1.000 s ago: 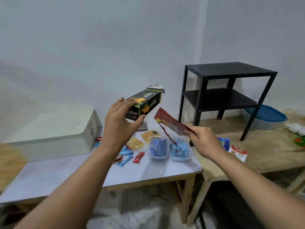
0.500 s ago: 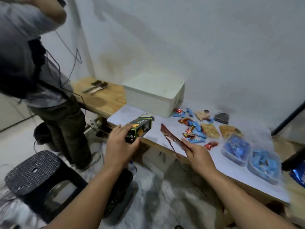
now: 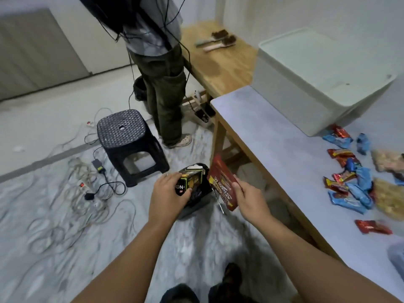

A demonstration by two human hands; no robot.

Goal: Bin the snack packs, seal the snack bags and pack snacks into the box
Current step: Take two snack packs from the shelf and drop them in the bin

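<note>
The left hand [image 3: 168, 194] is gripping a black snack box [image 3: 190, 179] above a dark bin [image 3: 197, 197] on the floor. Just beside it, the right hand [image 3: 251, 199] is pinching a red wrapper [image 3: 223, 184]. Small snacks [image 3: 349, 184] are lying on the table [image 3: 273, 145].

Black plastic stool [image 3: 127, 138] left of centre, cables [image 3: 87, 193] strewn around it. Second person's legs [image 3: 164, 95] stand upper centre. Brushes [image 3: 216, 41] lie on the wooden bench [image 3: 223, 66].

hands [image 3: 209, 193] now over floor bin [image 3: 196, 204], off table [image 3: 284, 149]

Glossy foil wrapper [image 3: 223, 186], cardboard carton [image 3: 190, 180]
</note>
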